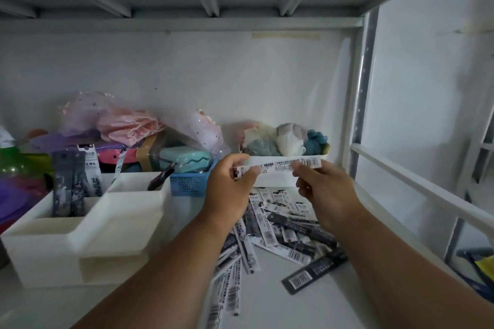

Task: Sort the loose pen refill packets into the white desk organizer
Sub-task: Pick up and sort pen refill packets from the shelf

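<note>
Both hands hold one long white refill packet (278, 166) level at chest height, barcode side up. My left hand (230, 189) pinches its left end and my right hand (324, 189) pinches it right of the middle. Under the hands a loose pile of refill packets (278, 235), white and dark, lies spread on the shelf. The white desk organizer (88, 224) stands to the left, with several open compartments. Dark packets (68, 184) stand upright in its back left compartment, and a dark pen-like item (160, 177) leans in a rear compartment.
A blue mesh basket (191, 183) with a teal case sits behind the organizer. A white tray (267, 181) of bundled cloth items stands behind my hands. Pink and purple bags crowd the back left. A shelf post (361, 104) and rail bound the right side.
</note>
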